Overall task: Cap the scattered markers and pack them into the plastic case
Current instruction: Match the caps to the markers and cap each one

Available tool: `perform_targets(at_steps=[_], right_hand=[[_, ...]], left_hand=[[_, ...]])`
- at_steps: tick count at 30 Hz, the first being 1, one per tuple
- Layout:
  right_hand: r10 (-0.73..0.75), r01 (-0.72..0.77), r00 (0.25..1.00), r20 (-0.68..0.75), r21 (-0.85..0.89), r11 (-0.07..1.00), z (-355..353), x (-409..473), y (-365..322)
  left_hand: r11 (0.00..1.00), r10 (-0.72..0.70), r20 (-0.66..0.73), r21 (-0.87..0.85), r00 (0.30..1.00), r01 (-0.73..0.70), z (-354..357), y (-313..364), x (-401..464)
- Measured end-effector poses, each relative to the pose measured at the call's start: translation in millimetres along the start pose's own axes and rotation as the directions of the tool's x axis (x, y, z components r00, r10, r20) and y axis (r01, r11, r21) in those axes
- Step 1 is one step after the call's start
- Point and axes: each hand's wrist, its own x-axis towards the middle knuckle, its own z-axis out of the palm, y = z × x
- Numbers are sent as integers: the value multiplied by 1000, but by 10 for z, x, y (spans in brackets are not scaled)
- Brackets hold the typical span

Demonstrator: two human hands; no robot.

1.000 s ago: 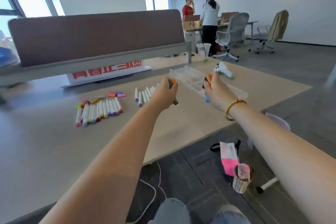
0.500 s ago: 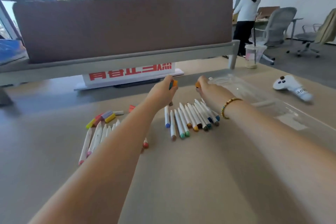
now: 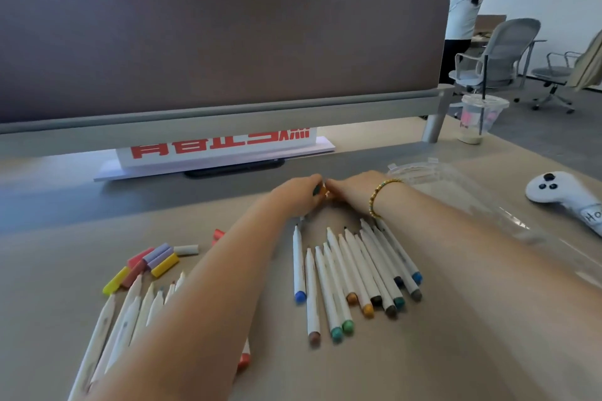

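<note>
Bare tan counter (image 3: 423, 352) stretches toward its near edge. At mid-counter the left hand (image 3: 298, 194) and right hand (image 3: 353, 189) meet fingertip to fingertip, both curled round a small orange marker piece (image 3: 323, 189). A row of white uncapped markers (image 3: 355, 273) lies just nearer, loose coloured caps (image 3: 150, 262) toward the left edge, and the clear plastic case (image 3: 456, 192) toward the right edge.

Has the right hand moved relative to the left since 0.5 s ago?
Yes. The right hand has closed in on the left hand; their fingertips now meet at an orange cap, beyond the marker row, where a gap showed before.
</note>
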Motion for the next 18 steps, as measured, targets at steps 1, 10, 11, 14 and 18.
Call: perform_targets(at_steps=[1,10,11,14,18], right_hand=[[2,-2,1000,1,28,1000,22,30,26],[-39,50,997,-62,182,982,123,46,181],[-33,48,997,-69,227,973,125,25,182],[-8,47,995,-102,380,924,146,-40,179],[26,33,996,-91,592,806,163,-103,249]], left_hand=[[1000,2,11,-4,1000,-2,1,-16,16],[999,-10,87,-42,996,14,11,-42,-1],[998,-22,88,-63,996,27,8,-39,-21],[993,-39,84,-109,996,48,-35,-9,-111],[993,-76,41,-93,996,79,-63,24,-192]])
